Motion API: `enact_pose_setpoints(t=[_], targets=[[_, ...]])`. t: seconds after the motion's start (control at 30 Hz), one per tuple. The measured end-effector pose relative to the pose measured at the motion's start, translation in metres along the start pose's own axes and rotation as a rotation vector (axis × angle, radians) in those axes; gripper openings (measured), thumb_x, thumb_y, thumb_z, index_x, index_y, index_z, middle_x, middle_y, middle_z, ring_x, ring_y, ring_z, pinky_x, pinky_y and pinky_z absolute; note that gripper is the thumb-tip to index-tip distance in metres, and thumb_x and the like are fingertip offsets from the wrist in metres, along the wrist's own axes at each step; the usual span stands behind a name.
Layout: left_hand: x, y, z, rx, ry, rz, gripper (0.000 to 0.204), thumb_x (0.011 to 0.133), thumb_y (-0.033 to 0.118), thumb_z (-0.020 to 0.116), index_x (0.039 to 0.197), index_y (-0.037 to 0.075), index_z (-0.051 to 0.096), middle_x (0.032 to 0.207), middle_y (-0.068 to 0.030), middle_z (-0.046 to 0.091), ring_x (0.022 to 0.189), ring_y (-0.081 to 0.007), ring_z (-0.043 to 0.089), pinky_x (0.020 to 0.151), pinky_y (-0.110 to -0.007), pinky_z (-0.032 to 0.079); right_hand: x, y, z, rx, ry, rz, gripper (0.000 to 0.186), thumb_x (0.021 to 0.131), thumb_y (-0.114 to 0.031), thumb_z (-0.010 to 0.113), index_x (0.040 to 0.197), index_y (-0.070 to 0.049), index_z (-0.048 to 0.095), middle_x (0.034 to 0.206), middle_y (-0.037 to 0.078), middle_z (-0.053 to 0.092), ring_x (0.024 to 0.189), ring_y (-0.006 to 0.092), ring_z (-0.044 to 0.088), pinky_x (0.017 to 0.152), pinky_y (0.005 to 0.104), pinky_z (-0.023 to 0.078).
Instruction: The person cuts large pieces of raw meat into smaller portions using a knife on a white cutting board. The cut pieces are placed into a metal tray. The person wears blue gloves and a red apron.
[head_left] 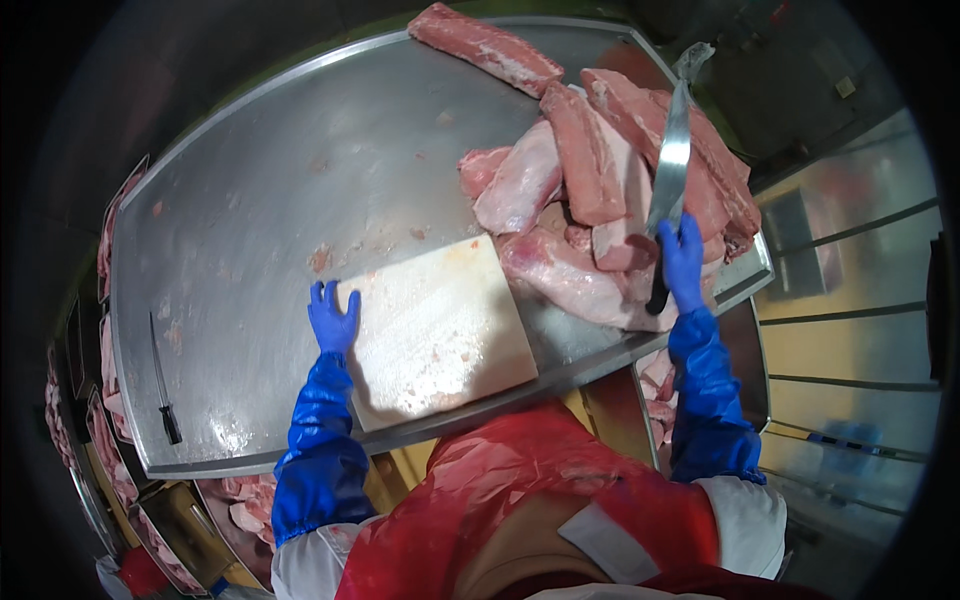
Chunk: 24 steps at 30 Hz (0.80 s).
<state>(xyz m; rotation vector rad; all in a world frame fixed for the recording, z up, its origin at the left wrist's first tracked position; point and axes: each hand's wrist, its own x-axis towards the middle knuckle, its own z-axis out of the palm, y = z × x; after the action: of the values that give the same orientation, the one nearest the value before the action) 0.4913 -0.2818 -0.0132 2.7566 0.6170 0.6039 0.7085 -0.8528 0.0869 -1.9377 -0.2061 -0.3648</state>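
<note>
- Head view: the white board [440,330] lies along the near edge of the metal surface [250,230]; left of and beyond the board, the surface stretches wide to its raised rim, with small scraps and a slim knife [163,390] lying there.
- Right of the board, the meat pile [585,160] crowds close to its corner; well beyond the board, a long meat strip [485,48] reaches across the far rim.
- At the board's left edge, the left hand [333,318] spreads its fingers, thumb apart, grasping nothing.
- Right of the board, the right hand [683,265] lies over the broad knife [672,165] at its handle; how firmly its fingers close, I cannot tell.
- That hand covers part of the handle; the blade's tip, far right beyond the board, is hard to make out.
- The board is flat, four-sided, wet and flecked; the broad blade shines, its handle black; the meat is pink with pale fat.
</note>
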Motion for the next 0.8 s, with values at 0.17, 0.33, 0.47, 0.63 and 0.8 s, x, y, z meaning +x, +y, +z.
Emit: enact_pose_setpoints(t=[0.17,0.33,0.47,0.63,0.8], targets=[[0.029,0.038,0.015,0.412,-0.01,-0.021,0.044,0.082,0.037,0.071,0.113,0.008,0.064,0.133,-0.026,0.05,0.122,-0.0445,0.049,0.104,-0.048,0.039,0.127,0.034,-0.023,-0.048,0.18,0.009,0.029,0.094,-0.021,0.059,0.111,0.002,0.061,0.1,0.014,0.063,0.087,0.0231,0.061,0.078,0.0369,0.047],[0.218,0.203,0.091,-0.136,-0.055,0.52,0.044,0.08,0.033,0.072,0.114,0.007,0.063,0.125,-0.0247,0.056,0.115,-0.0417,0.054,0.096,-0.048,0.045,0.161,0.087,-0.003,-0.249,0.206,-0.021,0.031,0.088,-0.021,0.061,0.106,0.004,0.064,0.106,0.023,0.063,0.095,0.0387,0.06,0.088,0.0443,0.046],[0.367,0.353,0.208,-0.129,-0.251,0.625,0.058,0.083,0.051,0.065,0.121,0.008,0.062,0.128,-0.0202,0.057,0.119,-0.0388,0.053,0.1,-0.047,0.043,0.163,0.091,0.005,-0.204,0.131,-0.082,0.029,0.086,-0.019,0.062,0.104,0.003,0.065,0.108,0.021,0.063,0.101,0.0394,0.057,0.093,0.0468,0.042],[0.443,0.486,0.338,0.095,-0.258,0.702,0.064,0.089,0.066,0.042,0.129,0.019,0.06,0.141,-0.0097,0.051,0.136,-0.0321,0.038,0.109,-0.063,0.024,0.153,0.085,0.002,-0.271,0.125,-0.007,0.023,0.085,-0.017,0.062,0.099,0.001,0.067,0.115,0.019,0.061,0.107,0.0366,0.053,0.095,0.045,0.04],[0.46,0.5,0.38,0.173,-0.365,0.639,0.06,0.092,0.064,0.036,0.125,0.021,0.062,0.137,-0.0069,0.053,0.135,-0.031,0.039,0.11,-0.068,0.016,0.15,0.08,0.007,-0.334,0.126,0.047,0.027,0.087,-0.016,0.061,0.104,0.003,0.065,0.124,0.02,0.055,0.112,0.0344,0.051,0.098,0.0427,0.039]])
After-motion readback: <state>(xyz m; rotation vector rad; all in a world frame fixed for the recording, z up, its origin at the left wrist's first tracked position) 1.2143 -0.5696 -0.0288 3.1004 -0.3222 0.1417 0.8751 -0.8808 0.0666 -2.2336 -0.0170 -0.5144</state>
